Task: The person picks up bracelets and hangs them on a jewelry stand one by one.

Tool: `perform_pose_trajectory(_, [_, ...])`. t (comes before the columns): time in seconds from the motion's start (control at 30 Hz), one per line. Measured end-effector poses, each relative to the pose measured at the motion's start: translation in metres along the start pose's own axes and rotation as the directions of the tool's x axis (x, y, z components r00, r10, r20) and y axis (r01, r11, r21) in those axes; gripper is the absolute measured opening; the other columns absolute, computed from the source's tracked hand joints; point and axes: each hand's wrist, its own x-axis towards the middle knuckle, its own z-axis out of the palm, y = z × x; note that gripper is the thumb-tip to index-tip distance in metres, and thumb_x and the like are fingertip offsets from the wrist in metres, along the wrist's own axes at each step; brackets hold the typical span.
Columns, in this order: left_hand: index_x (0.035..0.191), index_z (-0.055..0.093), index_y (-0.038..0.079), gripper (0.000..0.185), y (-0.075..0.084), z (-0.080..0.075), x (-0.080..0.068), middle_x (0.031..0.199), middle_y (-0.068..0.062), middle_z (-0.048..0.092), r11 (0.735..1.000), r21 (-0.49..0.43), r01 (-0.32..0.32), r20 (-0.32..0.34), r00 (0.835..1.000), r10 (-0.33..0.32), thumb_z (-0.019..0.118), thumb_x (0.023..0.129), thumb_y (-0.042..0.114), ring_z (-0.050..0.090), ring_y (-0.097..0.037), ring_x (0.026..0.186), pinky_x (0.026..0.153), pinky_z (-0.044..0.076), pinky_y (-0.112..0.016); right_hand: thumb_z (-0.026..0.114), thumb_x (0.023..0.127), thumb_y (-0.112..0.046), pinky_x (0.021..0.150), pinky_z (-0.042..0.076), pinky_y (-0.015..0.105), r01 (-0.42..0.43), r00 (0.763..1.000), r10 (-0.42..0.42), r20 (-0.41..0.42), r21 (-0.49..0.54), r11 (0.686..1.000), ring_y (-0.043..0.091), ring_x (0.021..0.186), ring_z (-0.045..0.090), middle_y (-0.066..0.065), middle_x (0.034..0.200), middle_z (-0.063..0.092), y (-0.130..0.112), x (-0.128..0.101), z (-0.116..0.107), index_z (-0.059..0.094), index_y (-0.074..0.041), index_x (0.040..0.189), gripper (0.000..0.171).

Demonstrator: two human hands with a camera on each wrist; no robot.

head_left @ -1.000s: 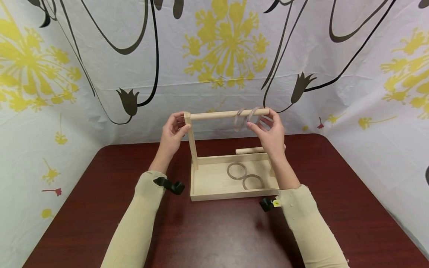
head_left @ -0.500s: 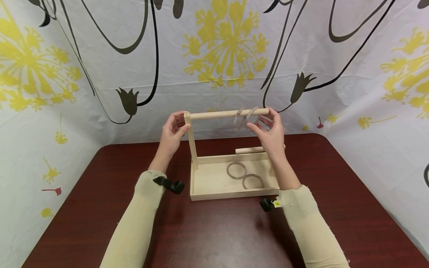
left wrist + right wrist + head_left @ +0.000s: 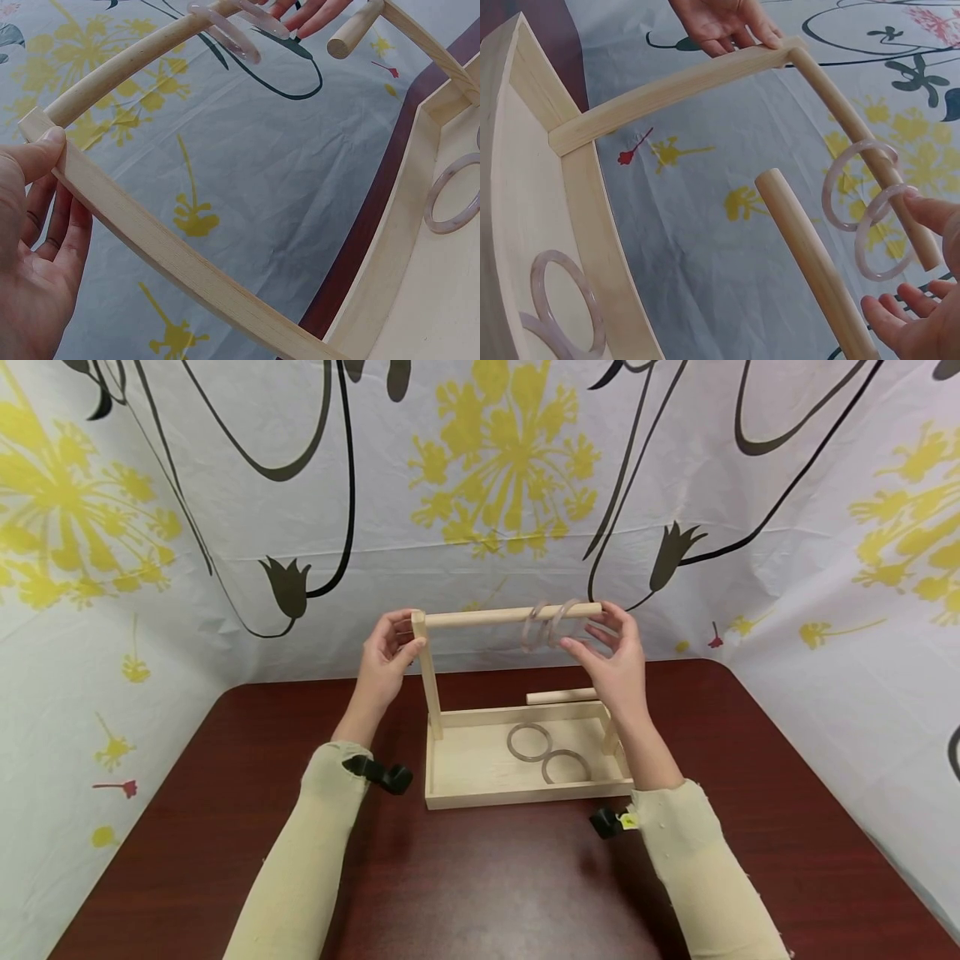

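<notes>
Two translucent pale-mauve bangles hang on the upper dowel (image 3: 480, 617) of a light wooden rack: an inner bangle (image 3: 827, 187) and an outer bangle (image 3: 859, 244), near the dowel's free end. My left hand (image 3: 384, 662) holds the top of the rack's upright post (image 3: 431, 689), thumb in front and fingers behind. Beside the outer bangle is my right hand (image 3: 617, 664), fingers spread apart. In the right wrist view its thumb tip meets or nearly meets that bangle's edge; contact is hard to tell. The other fingers are away from it, below the dowel end.
Two more bangles lie in the rack's tray (image 3: 465, 772), a rear bangle (image 3: 509, 742) and a front bangle (image 3: 567, 752). A lower dowel (image 3: 558, 697) points left behind the tray. The rack stands on a dark red table (image 3: 480, 877), before a patterned cloth (image 3: 472, 577).
My right hand has shifted slightly right and its fingers have loosened from the outer bangle, which stays on the dowel. The left hand keeps its hold on the post.
</notes>
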Motion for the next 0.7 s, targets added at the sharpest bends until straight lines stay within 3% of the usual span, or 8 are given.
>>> perform_pose_trajectory(0.33, [0.136,0.049,-0.005,0.041,0.002,0.001,-0.001,0.124,-0.020,0.059,1.000,-0.003,0.005,-0.002,1.000,-0.005,0.059,0.096,-0.004,0.060,-0.003,0.101,0.082,0.050,-0.018,0.076,0.088,-0.008,0.103,0.051,0.030,-0.013,1.000,0.013,-0.003,-0.065,0.998,0.025,0.128,0.055,0.013,0.140,0.051,-0.002,-0.003,-0.015,0.037,-0.005,0.149,0.073])
perform_pose_trajectory(0.7, [0.135,0.049,-0.006,0.041,0.000,0.000,0.000,0.124,-0.021,0.059,1.000,-0.003,-0.009,-0.005,1.000,0.009,0.060,0.095,-0.005,0.060,-0.004,0.102,0.083,0.050,-0.017,0.075,0.089,-0.012,0.097,0.052,0.019,0.019,1.000,-0.017,0.011,-0.160,0.987,0.030,0.126,0.058,0.010,0.137,0.054,0.001,-0.006,-0.035,0.044,-0.008,0.147,0.066])
